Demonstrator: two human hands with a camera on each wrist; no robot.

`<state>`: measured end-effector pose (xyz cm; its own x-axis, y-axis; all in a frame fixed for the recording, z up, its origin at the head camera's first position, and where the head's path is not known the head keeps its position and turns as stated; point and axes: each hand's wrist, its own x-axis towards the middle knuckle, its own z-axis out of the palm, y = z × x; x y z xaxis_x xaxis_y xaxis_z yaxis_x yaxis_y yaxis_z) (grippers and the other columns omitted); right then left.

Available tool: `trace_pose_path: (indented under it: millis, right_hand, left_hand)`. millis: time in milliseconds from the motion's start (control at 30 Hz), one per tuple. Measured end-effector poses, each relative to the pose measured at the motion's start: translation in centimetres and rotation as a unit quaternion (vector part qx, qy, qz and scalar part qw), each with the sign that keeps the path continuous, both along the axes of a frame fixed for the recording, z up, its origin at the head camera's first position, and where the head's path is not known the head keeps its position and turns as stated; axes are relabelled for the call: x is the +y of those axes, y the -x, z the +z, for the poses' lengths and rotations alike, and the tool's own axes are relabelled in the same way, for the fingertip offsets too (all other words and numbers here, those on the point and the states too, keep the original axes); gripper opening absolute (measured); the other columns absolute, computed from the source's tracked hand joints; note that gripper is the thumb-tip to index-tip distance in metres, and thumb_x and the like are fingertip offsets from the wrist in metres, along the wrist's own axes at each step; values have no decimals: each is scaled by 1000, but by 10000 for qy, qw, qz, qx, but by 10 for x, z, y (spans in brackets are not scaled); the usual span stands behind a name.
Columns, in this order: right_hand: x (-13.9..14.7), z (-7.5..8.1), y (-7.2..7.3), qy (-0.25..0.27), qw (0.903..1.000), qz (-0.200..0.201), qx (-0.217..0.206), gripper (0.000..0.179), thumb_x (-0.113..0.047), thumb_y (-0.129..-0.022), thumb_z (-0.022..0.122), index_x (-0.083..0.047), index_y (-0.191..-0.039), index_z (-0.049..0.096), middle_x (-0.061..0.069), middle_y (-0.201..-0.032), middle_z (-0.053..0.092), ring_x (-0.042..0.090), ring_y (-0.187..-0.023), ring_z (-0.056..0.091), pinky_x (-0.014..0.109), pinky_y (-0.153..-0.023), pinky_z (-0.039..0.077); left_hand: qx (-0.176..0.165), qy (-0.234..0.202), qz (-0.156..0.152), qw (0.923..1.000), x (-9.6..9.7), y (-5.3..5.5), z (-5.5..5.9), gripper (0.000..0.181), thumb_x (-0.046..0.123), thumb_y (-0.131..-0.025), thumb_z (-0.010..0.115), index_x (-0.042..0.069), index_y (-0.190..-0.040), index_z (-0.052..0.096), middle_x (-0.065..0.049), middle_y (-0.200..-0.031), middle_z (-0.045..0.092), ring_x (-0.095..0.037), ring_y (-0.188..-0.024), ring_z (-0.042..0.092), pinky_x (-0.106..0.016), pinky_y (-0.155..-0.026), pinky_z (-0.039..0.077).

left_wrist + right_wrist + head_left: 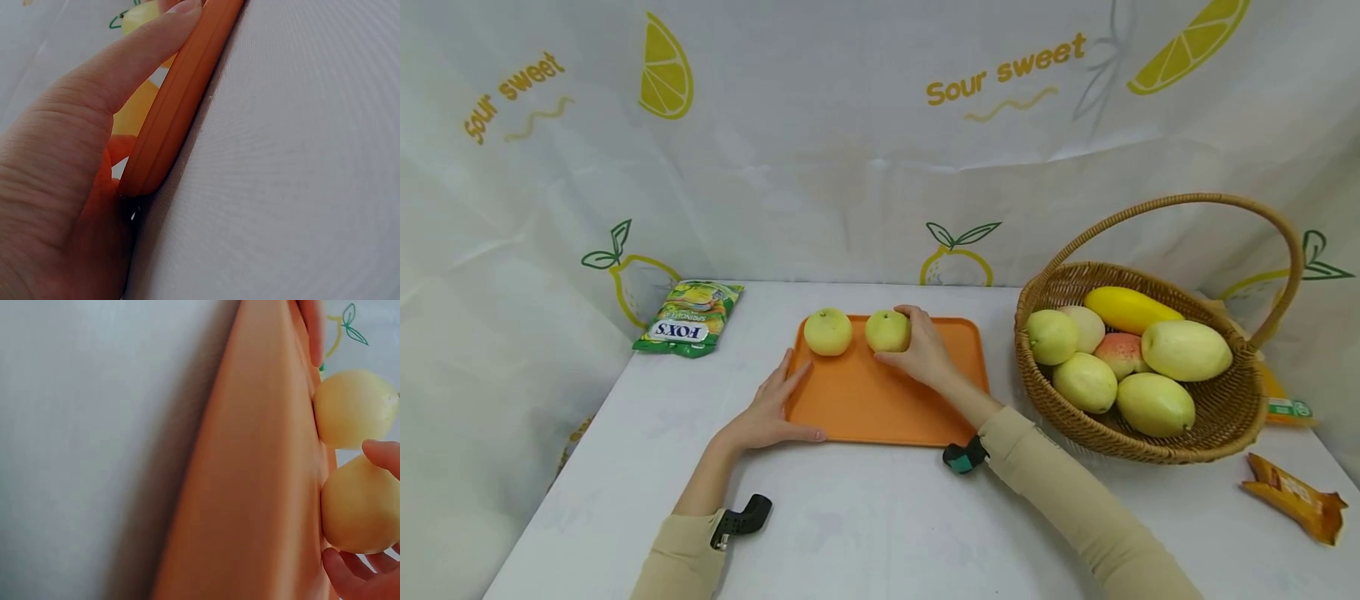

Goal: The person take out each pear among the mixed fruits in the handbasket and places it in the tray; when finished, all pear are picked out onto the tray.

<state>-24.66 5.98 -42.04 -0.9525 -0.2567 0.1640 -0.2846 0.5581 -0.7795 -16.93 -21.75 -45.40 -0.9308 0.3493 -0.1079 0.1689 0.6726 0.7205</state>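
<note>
Right hand [927,348] clamped on a yellow-green apple [886,332] over the orange tray's [880,400] far side, apparently settling it there.
Its thumb is on the near side, fingers on the far. Setting it down would call for parting them without nudging the second apple [828,332], just left. The left hand [769,415], fingers spread apart, touches the tray's near-left edges; the wicker basket [1150,452] stands right.

This looked like a small curtained tabletop booth, the wider room hidden. White fabric printed with yellow lemons [820,183] hung behind and beside the oval brown wicker basket [1060,417], with a flat white table [865,525] beneath it.
</note>
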Motion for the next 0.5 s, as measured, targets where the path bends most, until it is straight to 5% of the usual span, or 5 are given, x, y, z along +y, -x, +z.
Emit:
trace_pose_path:
  millis: [233,500]
  right_hand:
    - [8,-2,0,538,9957,-114,-750,85,-18,-78,84,-3,-145,34,17,-144,41,32,-124,46,47,-103,39]
    - [14,2,-7,893,9916,-174,-919,82,-16,-79,82,-3,-145,35,17,-145,41,33,-125,49,45,-99,44]
  left_hand:
    - [42,-51,-47,10000,1,0,2,113,51,-70,84,21,-158,19,-7,-163,-13,-41,-146,-3,-68,-109,7]
    - [7,6,-10,10000,0,0,0,114,54,-70,83,22,-158,19,-5,-163,-14,-40,-146,-3,-69,-109,8]
